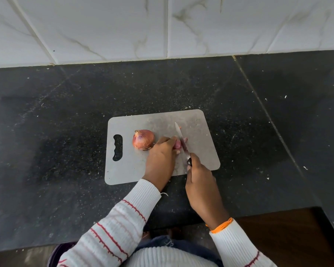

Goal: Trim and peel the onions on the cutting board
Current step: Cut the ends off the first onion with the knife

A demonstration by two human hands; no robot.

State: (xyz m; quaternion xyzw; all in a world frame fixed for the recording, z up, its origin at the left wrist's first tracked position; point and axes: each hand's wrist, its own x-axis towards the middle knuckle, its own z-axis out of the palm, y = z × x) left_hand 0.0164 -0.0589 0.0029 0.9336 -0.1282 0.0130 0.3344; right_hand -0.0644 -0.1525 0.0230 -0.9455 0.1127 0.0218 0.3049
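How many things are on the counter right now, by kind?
Onions: 2, a whole onion and a second onion held under the left hand
Knives: 1, knife in the right hand
Cutting boards: 1, cutting board
Total: 4

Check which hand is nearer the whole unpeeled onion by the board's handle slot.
Left. The left hand lies just right of the whole onion, nearly touching it, holding a second onion. The right hand sits farther right and nearer the person, gripping the knife.
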